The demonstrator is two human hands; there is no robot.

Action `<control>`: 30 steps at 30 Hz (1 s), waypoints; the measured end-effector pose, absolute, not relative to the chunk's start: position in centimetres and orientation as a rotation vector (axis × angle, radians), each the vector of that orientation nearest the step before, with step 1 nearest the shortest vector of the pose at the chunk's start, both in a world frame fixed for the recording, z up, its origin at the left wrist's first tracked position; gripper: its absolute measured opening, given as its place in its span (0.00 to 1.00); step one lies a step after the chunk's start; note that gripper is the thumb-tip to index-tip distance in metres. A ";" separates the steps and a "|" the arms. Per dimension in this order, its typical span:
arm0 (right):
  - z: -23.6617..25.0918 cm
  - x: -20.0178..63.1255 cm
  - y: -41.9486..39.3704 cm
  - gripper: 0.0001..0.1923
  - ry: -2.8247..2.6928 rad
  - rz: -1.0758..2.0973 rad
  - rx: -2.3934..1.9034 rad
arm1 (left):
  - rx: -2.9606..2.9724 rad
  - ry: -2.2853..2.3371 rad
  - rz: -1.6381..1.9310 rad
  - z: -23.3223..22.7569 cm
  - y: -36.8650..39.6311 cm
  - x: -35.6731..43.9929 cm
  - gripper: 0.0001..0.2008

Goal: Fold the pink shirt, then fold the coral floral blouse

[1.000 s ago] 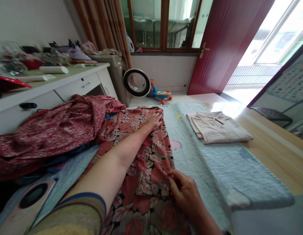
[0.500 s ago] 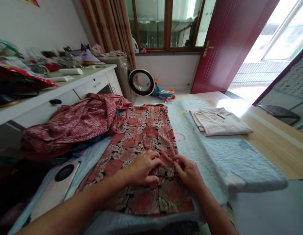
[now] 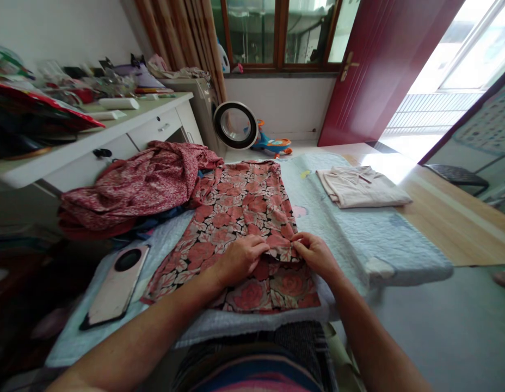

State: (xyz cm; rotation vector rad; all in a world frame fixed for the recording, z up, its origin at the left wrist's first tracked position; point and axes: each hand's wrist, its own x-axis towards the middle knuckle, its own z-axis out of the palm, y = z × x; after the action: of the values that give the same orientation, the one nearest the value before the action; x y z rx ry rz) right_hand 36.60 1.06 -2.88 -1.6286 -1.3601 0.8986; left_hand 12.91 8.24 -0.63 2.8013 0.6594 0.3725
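While bent in over the near edge of a pale blue quilted mat [image 3: 350,239], pinching a fold of floral garment [image 3: 240,218].

Forearms angled inward from below; left hand [image 3: 240,258] knuckles-up, fingers curled and clamped on the cloth's folded edge; right hand [image 3: 315,253] just beside it, thumb and fingertips pinched on the same fold. Spread flat beneath both, running away up the mat. Left of it, a phone [image 3: 116,283]; farther off, a crumpled red garment [image 3: 134,188]; to the right, well apart, a folded beige garment [image 3: 361,188].

Left hand [image 3: 241,257] and right hand [image 3: 314,253] side by side, fingers pinched
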 end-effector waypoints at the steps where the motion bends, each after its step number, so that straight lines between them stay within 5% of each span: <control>1: -2.8 36.6 1.0 0.13 -1.358 0.879 -1.659 | 2.788 0.672 0.402 -0.4 8.2 12.8 0.15; 12: -2.1 36.1 0.3 0.10 -1.763 0.414 -1.818 | 2.788 0.589 0.264 0.1 8.0 12.6 0.11; 20: -1.3 37.5 1.7 0.10 -1.817 0.649 -1.730 | 2.700 0.671 0.352 -0.1 8.6 12.9 0.08; 30: -1.2 36.8 8.6 0.14 -1.958 0.285 -1.576 | 2.690 0.709 0.506 0.4 11.0 15.2 0.09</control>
State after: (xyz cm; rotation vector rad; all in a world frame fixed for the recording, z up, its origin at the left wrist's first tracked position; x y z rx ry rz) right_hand 36.84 8.60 -1.19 -1.5761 -1.9583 0.2854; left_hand 15.23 11.02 0.39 2.6903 0.7085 0.5065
